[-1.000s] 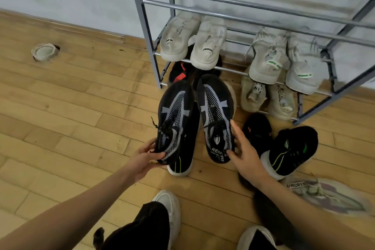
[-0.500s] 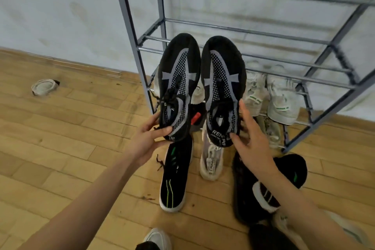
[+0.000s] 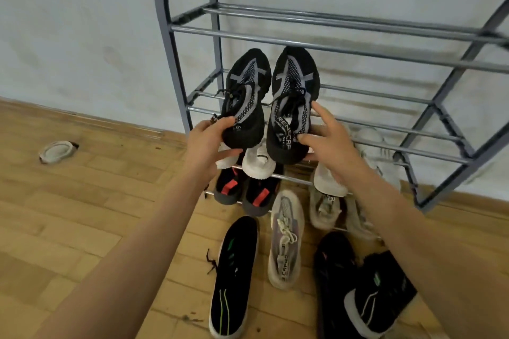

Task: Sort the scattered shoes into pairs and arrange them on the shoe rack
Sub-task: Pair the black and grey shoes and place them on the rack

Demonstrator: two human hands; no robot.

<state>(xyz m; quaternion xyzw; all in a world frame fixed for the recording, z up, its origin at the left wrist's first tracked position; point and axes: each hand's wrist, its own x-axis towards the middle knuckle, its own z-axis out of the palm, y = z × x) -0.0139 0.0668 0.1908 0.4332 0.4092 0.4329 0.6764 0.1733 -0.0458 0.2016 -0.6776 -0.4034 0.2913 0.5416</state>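
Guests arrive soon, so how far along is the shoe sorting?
Done: white shoes, a black-and-red pair and a beige pair sit on lower shelves of the shoe rack. In hand: the left hand grips one black-and-grey shoe, the right hand its mate, at a middle shelf. Left: four on the floor: a green-striped black shoe, a grey shoe, two more black shoes.

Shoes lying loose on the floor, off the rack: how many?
4: a green-striped shoe, a grey shoe right of it, then two black shoes further right. The right arm may hide others.
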